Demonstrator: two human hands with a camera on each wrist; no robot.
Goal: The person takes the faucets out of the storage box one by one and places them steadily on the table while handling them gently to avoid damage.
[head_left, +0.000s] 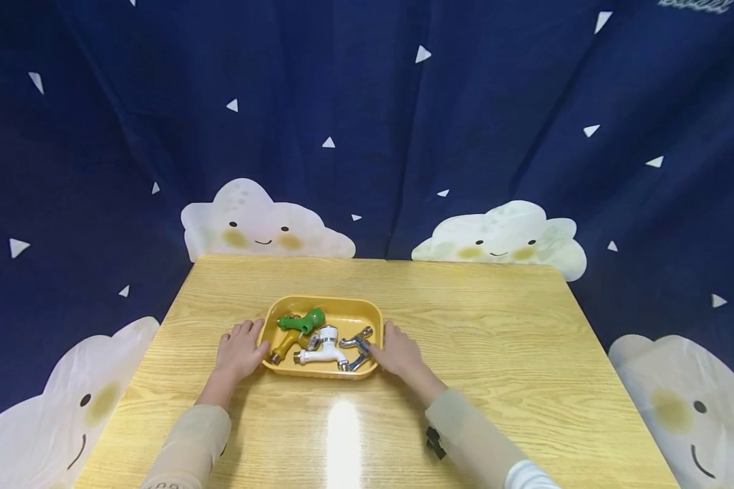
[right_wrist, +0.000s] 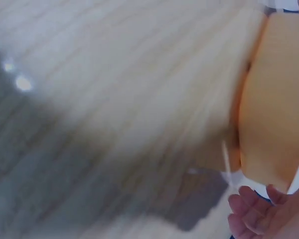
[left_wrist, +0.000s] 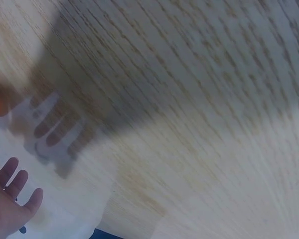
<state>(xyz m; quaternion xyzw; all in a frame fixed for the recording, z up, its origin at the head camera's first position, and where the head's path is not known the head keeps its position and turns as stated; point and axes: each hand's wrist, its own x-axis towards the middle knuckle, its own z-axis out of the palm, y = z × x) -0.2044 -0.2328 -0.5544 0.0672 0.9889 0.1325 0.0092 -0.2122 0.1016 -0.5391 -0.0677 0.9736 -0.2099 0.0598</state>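
Left hand (head_left: 237, 352) and right hand (head_left: 402, 353) at either end of a yellow tray (head_left: 318, 373)

The tray sits on the wooden table (head_left: 495, 380) right in front of you, between your two hands; it is longer from side to side than from front to back, and it holds several taps. Your left hand is against its left end, thumb at the rim and apart from the other fingers; in the left wrist view those fingers are spread and stretched out, pinching nothing. Your right hand is at the opposite end; its thumb tip reaches the rim, with the other fingers close together outside the wall; the right wrist view shows them loosely bent, but you cannot tell whether they pinch the tray.

Inside, a green tap (head_left: 306, 321) lies toward the back left; a brownish-yellow tap (head_left: 286, 345) slants in front of it, its threaded end near your left thumb; a white tap (head_left: 323, 349) lies at the middle front; chrome fittings (head_left: 356, 339) lie at the right, near your right thumb; you cannot tell whether they are joined. Behind the table hangs a dark blue curtain (head_left: 367, 88), printed with smiling clouds and white triangles.
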